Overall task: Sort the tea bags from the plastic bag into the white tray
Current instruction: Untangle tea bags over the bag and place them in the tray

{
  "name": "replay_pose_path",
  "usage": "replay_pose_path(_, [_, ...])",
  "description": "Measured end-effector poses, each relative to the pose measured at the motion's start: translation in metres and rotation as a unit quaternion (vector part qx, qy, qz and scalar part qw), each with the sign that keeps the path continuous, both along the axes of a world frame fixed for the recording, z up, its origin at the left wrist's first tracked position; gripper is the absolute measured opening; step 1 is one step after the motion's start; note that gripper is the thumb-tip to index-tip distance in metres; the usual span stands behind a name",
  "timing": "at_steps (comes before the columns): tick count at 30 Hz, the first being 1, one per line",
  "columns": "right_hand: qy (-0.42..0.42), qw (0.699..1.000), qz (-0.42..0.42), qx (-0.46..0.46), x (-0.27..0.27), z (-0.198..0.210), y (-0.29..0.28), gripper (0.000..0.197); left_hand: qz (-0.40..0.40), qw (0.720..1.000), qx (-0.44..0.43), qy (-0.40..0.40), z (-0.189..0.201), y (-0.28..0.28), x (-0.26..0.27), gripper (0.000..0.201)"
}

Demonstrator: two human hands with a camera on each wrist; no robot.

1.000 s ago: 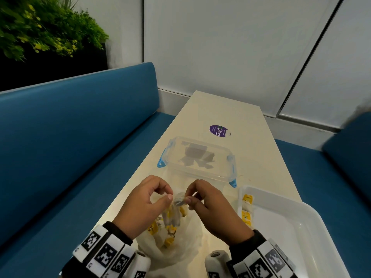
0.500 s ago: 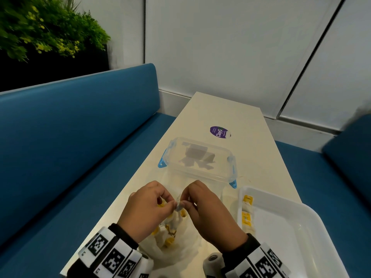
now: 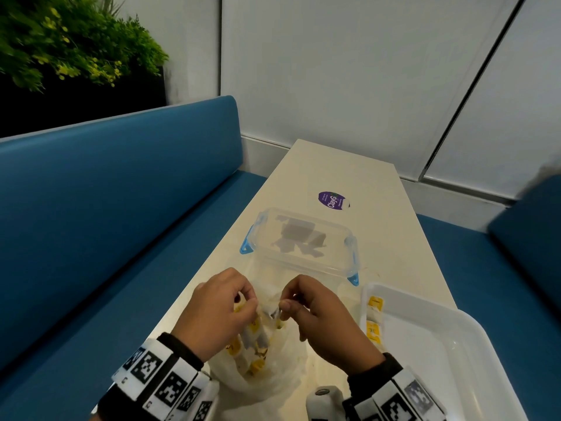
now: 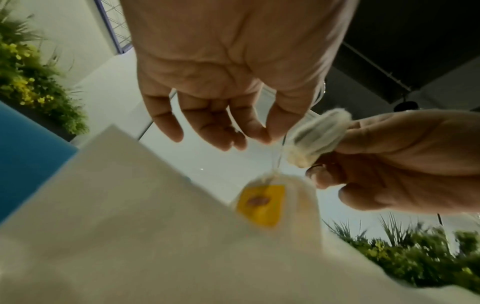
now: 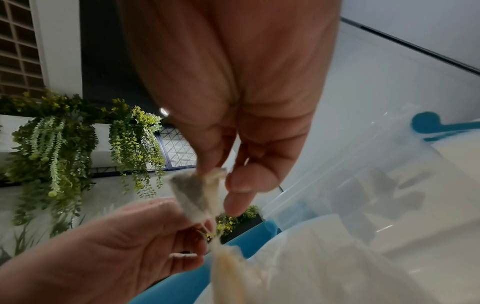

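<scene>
A clear plastic bag (image 3: 273,369) lies on the table near me, with several yellow-tagged tea bags (image 3: 256,344) inside. Both hands hover just above its mouth. My right hand (image 3: 287,302) pinches a small tea bag (image 5: 200,195) between thumb and fingertips. My left hand (image 3: 249,305) pinches thin strings, from which another tea bag with a yellow tag (image 4: 262,201) hangs. The two bags sit close together, seemingly joined by the strings. The white tray (image 3: 455,360) stands to the right, with a few tea bags (image 3: 375,317) along its left wall.
A clear lidded container with blue clips (image 3: 300,238) stands just beyond the hands, dark pieces inside. A purple sticker (image 3: 332,200) lies further up the narrow cream table (image 3: 349,165). Blue bench seats (image 3: 106,223) flank the table on both sides.
The hands drew together over the bag, then parted slightly again. The tea bag has stayed pinched between them throughout.
</scene>
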State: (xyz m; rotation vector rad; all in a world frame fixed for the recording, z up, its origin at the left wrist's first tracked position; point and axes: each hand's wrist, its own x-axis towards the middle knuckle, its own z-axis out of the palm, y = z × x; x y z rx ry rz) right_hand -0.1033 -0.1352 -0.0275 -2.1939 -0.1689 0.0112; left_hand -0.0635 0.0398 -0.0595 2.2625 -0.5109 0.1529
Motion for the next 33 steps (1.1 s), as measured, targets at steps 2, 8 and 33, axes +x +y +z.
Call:
replay_pose_path(2, [0.026,0.999,0.033,0.0,-0.002,0.004,-0.001,0.02,0.025,0.998,-0.063,0.011,-0.001,0.0,0.003,0.017])
replay_pose_path(8, [0.074,0.996,0.053,0.021,-0.003,0.007,-0.003,0.018,0.023,0.946,-0.269,0.179,0.001,-0.004,0.007,0.016])
replay_pose_path(33, [-0.053,0.989,-0.09,-0.101,0.003,0.005,-0.003,0.03,0.008,0.97,-0.166,0.179,-0.006,-0.008,0.007,0.014])
